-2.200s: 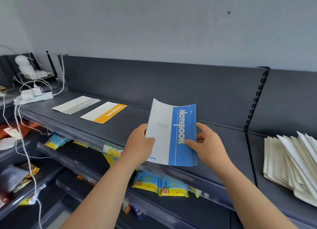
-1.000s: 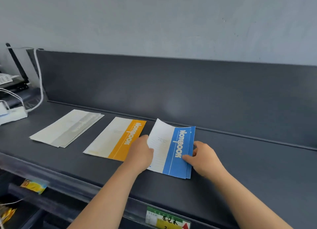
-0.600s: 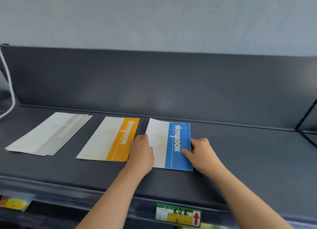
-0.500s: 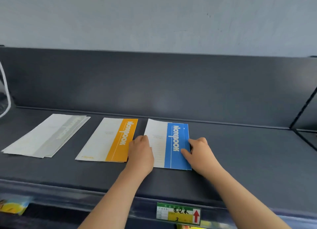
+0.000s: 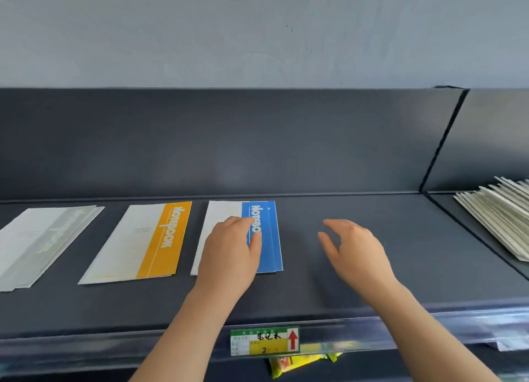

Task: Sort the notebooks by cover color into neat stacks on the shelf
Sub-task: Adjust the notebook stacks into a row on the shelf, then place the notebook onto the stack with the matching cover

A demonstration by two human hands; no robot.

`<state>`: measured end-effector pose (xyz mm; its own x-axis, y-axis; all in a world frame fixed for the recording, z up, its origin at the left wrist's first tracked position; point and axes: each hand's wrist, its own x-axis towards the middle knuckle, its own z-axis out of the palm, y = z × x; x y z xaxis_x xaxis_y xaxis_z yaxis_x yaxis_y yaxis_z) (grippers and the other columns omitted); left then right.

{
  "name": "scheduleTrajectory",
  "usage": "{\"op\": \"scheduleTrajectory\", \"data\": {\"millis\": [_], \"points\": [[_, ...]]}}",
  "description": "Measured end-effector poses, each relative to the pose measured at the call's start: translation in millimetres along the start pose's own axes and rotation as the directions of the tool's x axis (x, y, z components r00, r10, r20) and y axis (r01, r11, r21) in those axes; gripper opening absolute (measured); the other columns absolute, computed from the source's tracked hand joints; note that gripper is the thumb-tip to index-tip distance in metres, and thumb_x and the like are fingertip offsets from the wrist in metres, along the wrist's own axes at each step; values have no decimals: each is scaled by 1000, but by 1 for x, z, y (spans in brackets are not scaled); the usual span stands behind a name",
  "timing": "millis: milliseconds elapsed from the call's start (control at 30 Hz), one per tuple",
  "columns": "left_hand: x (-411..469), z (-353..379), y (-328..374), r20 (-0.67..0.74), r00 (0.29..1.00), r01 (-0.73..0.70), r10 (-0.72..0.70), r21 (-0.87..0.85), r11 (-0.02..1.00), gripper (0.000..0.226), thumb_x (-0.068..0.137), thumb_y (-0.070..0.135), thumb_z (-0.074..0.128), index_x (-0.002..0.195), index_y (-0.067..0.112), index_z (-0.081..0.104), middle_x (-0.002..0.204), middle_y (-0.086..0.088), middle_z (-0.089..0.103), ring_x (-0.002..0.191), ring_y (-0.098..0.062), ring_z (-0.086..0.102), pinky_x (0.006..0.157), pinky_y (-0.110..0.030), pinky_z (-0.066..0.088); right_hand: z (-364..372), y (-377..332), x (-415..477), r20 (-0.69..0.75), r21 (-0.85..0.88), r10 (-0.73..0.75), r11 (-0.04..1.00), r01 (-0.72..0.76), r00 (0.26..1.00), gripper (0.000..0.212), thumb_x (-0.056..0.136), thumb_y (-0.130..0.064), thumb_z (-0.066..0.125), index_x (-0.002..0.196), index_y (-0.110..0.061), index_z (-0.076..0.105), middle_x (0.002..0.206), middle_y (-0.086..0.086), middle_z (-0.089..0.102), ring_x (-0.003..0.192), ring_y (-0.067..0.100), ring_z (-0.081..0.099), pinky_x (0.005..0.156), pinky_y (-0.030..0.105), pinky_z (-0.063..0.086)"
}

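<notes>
Three notebook stacks lie flat in a row on the dark shelf [image 5: 357, 295]: a grey-and-white stack [image 5: 40, 241] at the left, an orange-and-white stack [image 5: 143, 238] in the middle, and a blue-and-white stack [image 5: 269, 238] to its right. My left hand [image 5: 232, 255] rests flat on the blue stack, covering much of its white half. My right hand [image 5: 352, 250] hovers to the right of that stack with relaxed, spread fingers and holds nothing.
A fanned pile of unsorted notebooks [image 5: 501, 212] lies on the neighbouring shelf section at far right, past a vertical divider [image 5: 440, 144]. A price label [image 5: 263, 341] is clipped to the shelf's front edge. Yellow packets [image 5: 294, 363] sit on the shelf below.
The blue notebooks went from held in the air to lying on the shelf beside the orange stack. My right hand has let go and moved off to the right. My left hand stays on them.
</notes>
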<state>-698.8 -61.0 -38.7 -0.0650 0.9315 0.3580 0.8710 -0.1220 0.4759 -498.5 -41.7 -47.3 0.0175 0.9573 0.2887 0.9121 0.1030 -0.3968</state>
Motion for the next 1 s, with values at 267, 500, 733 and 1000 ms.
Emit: {"op": "scheduleTrajectory", "data": {"millis": [267,500,733,1000], "points": [[-21,67,152,49,992,-111,118,-113,987,38,96,35,47,130,21,56,127,5,58,117,-15,49,99,-30,42,-93,134,-32,-89,-30,65,997,-68,994,39,95,-36,47,132,-22,53,136,-8,53,123,14,49,97,26,39],[-33,116,236,12,989,-141,144,-152,978,34,95,33,49,125,20,60,118,6,62,108,-13,54,94,-29,44,-141,217,-45,-95,-19,44,999,-46,994,40,94,-36,48,131,-21,53,134,-7,54,122,12,50,98,26,40],[-31,128,269,-13,983,-181,182,-182,967,33,95,33,50,124,19,61,115,6,63,105,-14,55,92,-29,44,-164,248,-44,-140,2,40,999,-40,989,36,94,-32,50,127,-20,57,128,-7,59,113,16,57,89,27,44],[-22,168,339,34,973,-216,227,-200,956,32,96,33,47,123,21,61,113,8,63,104,-12,54,87,-23,43,-199,329,-35,-165,5,95,995,-95,982,37,93,-33,51,126,-19,58,129,-5,59,114,16,57,91,26,43]]}}
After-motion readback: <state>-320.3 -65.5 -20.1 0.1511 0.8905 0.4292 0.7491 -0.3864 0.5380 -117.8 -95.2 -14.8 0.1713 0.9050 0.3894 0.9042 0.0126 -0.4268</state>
